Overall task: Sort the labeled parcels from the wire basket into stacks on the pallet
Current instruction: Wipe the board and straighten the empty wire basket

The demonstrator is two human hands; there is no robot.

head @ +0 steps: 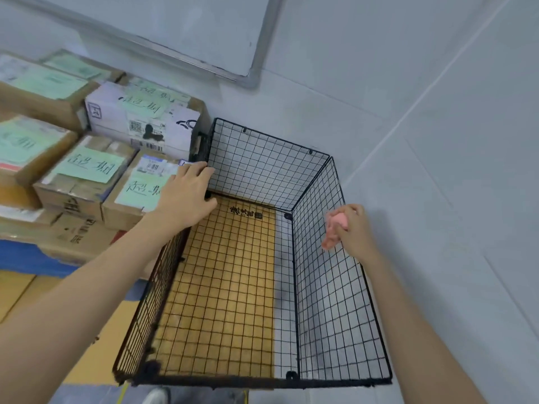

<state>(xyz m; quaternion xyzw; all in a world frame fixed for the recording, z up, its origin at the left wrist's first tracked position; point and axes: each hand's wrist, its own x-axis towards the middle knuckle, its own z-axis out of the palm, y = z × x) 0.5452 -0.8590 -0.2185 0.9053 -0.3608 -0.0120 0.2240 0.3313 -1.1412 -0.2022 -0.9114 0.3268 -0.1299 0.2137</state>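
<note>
The wire basket (335,301) is black metal mesh, matt; its floor board (227,287) looks smooth yellowish wood; the parcels (73,196) are brown cardboard with green paper labels (90,166); the pallet (26,258) looks blue plastic; the pink lump (335,228) looks soft.

Left hand (186,199) outstretched; right hand (354,232) grips pink wad (335,228).

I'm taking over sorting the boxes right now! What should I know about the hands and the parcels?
Left hand: open, fingers straight, at the far-left corner of the black wire basket, beside the stacks.
Right hand: grips a small crumpled pink thing above the basket's right wall.
Brown cardboard parcels with green labels: stacked on the blue pallet, left of the basket.
Done: no parcels show in the basket.
Left: probably only checking the stacks.
</note>
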